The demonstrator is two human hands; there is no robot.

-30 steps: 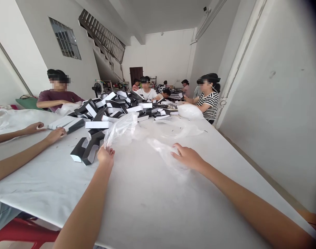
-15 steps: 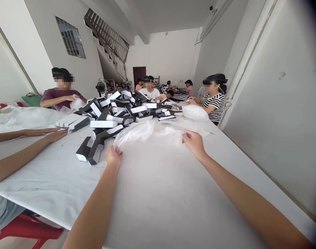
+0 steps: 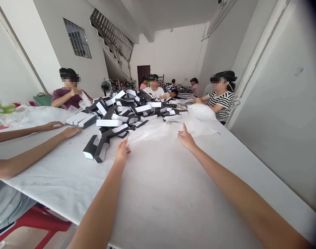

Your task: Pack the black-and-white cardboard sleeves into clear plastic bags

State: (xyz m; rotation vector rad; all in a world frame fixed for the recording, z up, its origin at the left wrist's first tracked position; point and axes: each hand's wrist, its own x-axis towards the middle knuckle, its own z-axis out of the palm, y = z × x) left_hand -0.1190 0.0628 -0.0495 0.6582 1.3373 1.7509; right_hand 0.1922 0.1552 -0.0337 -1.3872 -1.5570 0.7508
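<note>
Hands apart. Left hand (image 3: 123, 151) pinched on the near left end of the bag (image 3: 150, 133). Right hand (image 3: 186, 137) at the bag's right side, index finger out, others curled; can't tell if it grips. Bag lies spread across the table (image 3: 158, 193), between the hands and the box pile (image 3: 144, 108). Two boxes (image 3: 101, 149) sit just left of the left hand.

A hand can pass low over the near side of the white-covered table (image 3: 160, 193), between the person's two forearms (image 3: 101, 204). Ahead, clear plastic film (image 3: 149, 134) and heaped black-and-white cartons (image 3: 128, 110) stand in the way.
</note>
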